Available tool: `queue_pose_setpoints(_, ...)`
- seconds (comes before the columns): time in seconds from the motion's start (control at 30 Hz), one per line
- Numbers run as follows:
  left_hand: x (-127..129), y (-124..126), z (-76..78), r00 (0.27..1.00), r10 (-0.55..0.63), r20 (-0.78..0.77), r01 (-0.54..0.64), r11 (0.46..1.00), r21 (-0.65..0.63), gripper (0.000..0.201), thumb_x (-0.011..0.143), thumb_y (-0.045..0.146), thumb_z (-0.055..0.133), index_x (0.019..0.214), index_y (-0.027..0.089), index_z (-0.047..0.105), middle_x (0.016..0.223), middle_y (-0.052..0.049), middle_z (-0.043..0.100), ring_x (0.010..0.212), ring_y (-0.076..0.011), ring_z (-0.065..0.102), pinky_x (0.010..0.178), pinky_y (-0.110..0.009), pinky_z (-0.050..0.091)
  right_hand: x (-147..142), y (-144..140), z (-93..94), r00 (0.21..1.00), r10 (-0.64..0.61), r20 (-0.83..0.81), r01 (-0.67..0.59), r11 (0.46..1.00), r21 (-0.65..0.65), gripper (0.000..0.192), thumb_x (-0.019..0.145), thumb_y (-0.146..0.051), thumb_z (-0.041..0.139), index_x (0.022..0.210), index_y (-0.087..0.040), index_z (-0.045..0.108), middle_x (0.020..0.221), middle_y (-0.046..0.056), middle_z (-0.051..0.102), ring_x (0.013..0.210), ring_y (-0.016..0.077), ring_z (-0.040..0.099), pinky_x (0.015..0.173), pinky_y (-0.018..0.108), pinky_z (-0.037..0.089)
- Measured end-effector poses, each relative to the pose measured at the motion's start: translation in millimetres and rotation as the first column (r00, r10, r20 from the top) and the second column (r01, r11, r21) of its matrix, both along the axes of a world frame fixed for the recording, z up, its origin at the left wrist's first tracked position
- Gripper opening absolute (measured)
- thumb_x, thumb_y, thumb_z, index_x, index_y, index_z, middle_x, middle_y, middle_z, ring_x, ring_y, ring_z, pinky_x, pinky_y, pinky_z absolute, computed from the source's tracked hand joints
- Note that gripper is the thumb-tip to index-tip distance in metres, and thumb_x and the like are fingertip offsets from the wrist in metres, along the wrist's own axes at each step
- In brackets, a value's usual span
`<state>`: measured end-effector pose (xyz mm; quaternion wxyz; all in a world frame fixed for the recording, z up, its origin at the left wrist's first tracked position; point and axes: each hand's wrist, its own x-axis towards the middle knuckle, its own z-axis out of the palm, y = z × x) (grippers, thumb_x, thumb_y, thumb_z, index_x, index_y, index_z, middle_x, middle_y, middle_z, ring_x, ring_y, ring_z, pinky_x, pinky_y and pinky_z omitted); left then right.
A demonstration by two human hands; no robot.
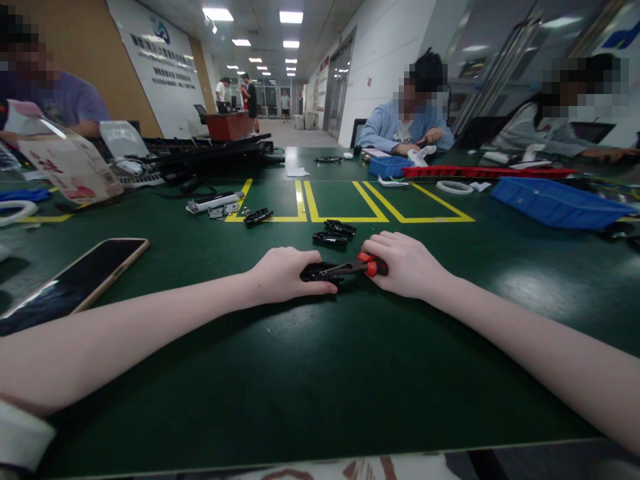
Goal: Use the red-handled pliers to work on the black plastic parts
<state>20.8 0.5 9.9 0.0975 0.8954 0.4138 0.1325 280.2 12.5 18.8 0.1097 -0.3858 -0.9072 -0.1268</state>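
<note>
Green table point(320, 373): broad work surface with yellow marked bays at the far middle.
Blue bin point(555, 203): far right, on the table, near a long red strip point(487, 172).
Phone point(75, 280): left, lying flat, screen dark, well apart from the hands.
Left hand point(285, 273): resting on the table, fingers curled around a black plastic part point(317, 272), pressing it to the surface.
Right hand point(407, 263): closed on the red handles of a pair of pliers point(357, 267), whose tip meets the black plastic part at table centre.
Loose black parts point(334, 233): just beyond the hands, apart from them.
Small black clip point(257, 215): farther left, on the yellow line.
</note>
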Motion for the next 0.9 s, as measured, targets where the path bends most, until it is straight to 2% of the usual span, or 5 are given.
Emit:
queue_pose_setpoints(0.23, -0.5, 0.7, -0.2, 0.999, 0.014, 0.028, -0.013, 0.999, -0.031, 0.049, 0.084, 0.069, 0.060, 0.087, 0.020, 0.061, 0.070, 0.001, 0.062, 0.062, -0.0161, 0.056, 0.053, -0.025, 0.028, -1.0, -1.3, -0.8, 1.000, -0.020, 0.015, 0.020, 1.000, 0.017, 0.009, 0.076, -0.022, 0.061, 0.081, -0.019, 0.054, 0.082, 0.007, 0.063, 0.076, 0.0215, 0.054, 0.068, 0.032, 0.038)
queue_pose_setpoints(0.6, -1.8, 5.9, -0.5, 0.985, 0.009, 0.170, 0.021, 0.985, -0.169, 0.044, 0.082, 0.061, 0.067, 0.096, 0.019, 0.067, 0.083, 0.000, 0.068, 0.073, -0.0170, 0.059, 0.059, -0.026, 0.034, -0.9, 0.1, -1.8, 0.999, -0.037, 0.006, 0.037, 0.999, 0.009, 0.011, 0.076, -0.021, 0.062, 0.085, -0.018, 0.056, 0.088, 0.008, 0.065, 0.079, 0.0219, 0.056, 0.070, 0.033, 0.041)
queue_pose_setpoints(0.9, -1.3, 4.0, 1.4, 0.989, 0.011, 0.149, 0.015, 0.985, -0.170, 0.045, 0.086, 0.062, 0.061, 0.101, 0.019, 0.064, 0.084, -0.001, 0.068, 0.072, -0.0178, 0.060, 0.058, -0.026, 0.035, 3.1, 0.1, 2.0, 0.999, -0.035, -0.004, 0.035, 0.999, 0.015, 0.010, 0.076, -0.022, 0.059, 0.085, -0.020, 0.055, 0.087, 0.009, 0.065, 0.080, 0.0235, 0.056, 0.071, 0.034, 0.041)
